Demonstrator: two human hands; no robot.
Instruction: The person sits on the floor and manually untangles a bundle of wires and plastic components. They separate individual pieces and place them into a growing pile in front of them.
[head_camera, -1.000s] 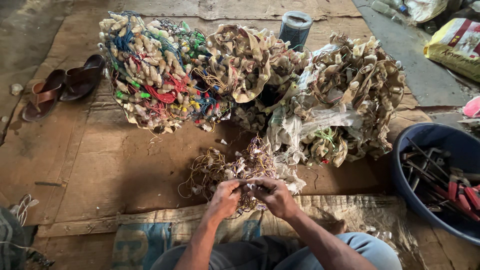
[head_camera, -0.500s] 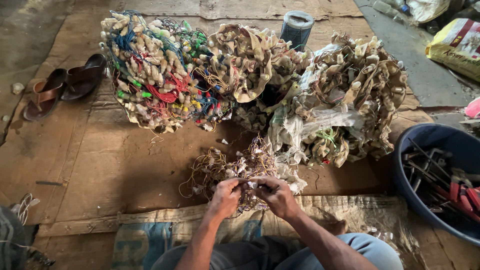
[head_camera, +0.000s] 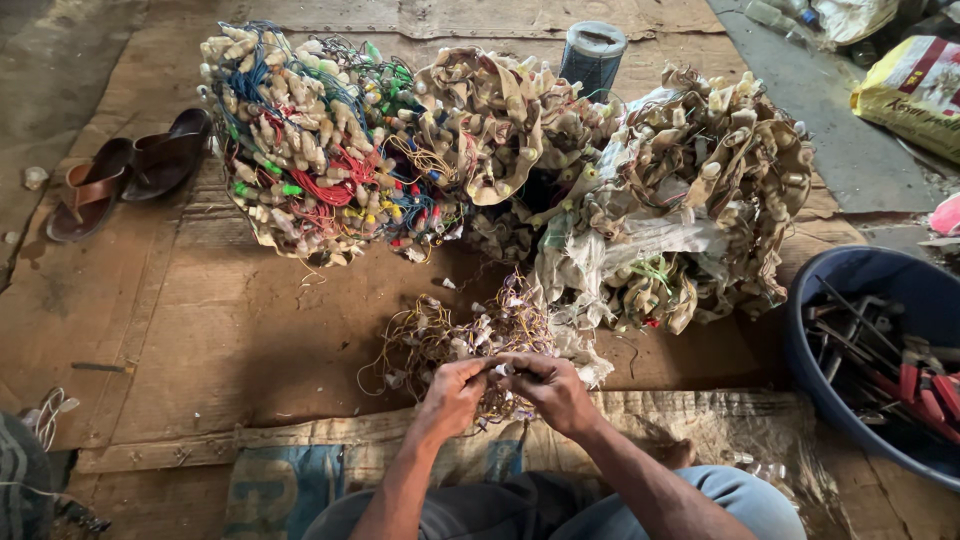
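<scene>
Little has moved since the earlier frame: the left hand (head_camera: 452, 388) and right hand (head_camera: 550, 385) still pinch closed on one small connector from the loose wire tangle (head_camera: 455, 340) on the floor, the big wire bundles (head_camera: 330, 150) behind seemingly untouched.

A blue tub (head_camera: 815, 330) holds red-handled pliers (head_camera: 915, 385). Far left of the tub lie brown sandals (head_camera: 125, 180); behind it sits a yellow sack (head_camera: 905, 90), and a grey wire spool (head_camera: 592, 55) stands farther left.

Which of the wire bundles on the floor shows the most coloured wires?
The far-left bundle: red, blue and green wires run through it, while the middle bundle and right bundle look mostly beige.
</scene>
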